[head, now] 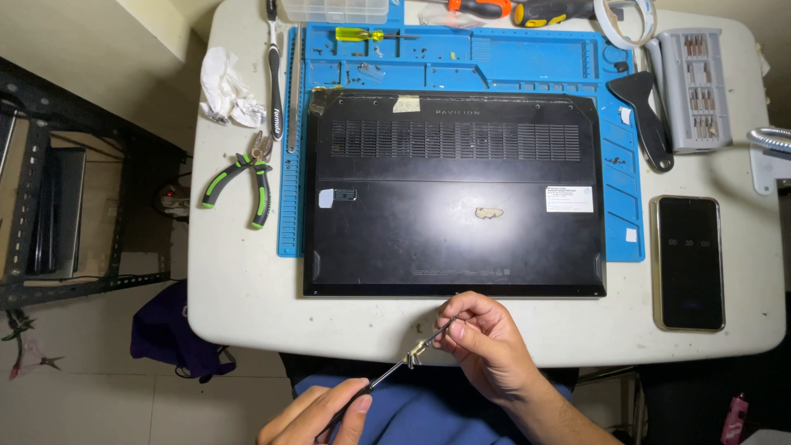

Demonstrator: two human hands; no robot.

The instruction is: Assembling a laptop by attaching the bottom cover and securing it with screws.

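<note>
Right, I've got a thin black tool [387, 375] stretched between my two hands, just in front of the table's near edge and over my lap. My left hand [317, 416] is curled shut around the low end, thumb pressed against forefinger. My right hand [486, 338] pinches the upper end, fingertips [456, 328] closed tight on the slim shaft, with nothing else in the palm that I can see.

Partway along the tool sits a small pale metallic bit [416, 352], and that's where my attention is. I'd judge I'm working on that piece, seating it or freeing it along the shaft. What it calls for is a steady hold from the left hand and a fine pull or twist from the right, since the part is tiny and would drop straight into my lap if it slipped.

The tool looks straight, dark, pencil-thin and slanted up to the right. Beyond it a black laptop [453, 194] lies bottom-up on a blue work mat [461, 58], vents facing me. Green-handled pliers [243, 185] rest left of the mat, a dark phone [688, 262] to the right.
</note>
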